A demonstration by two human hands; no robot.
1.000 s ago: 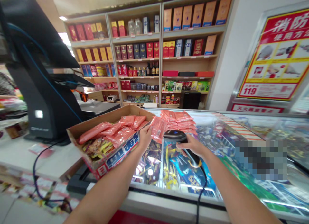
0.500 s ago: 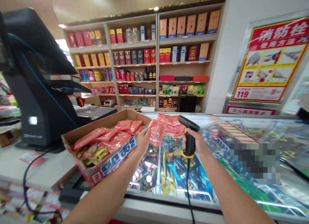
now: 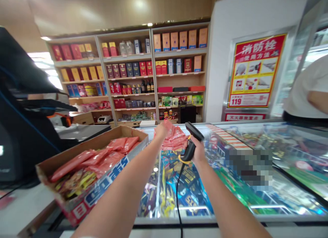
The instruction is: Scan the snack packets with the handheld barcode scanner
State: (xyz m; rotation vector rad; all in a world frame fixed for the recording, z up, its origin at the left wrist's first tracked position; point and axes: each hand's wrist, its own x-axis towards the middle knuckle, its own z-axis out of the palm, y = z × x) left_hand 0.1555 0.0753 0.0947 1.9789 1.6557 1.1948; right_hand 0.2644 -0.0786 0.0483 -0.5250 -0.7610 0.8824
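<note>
Left hand pinching packet; right hand gripping scanner over glass counter; shelves behind.

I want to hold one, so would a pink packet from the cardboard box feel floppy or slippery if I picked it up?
The pink packet might flex a bit, since its wrapper looks crinkled. It may be slippery, because that wrapper shines like plastic.
</note>
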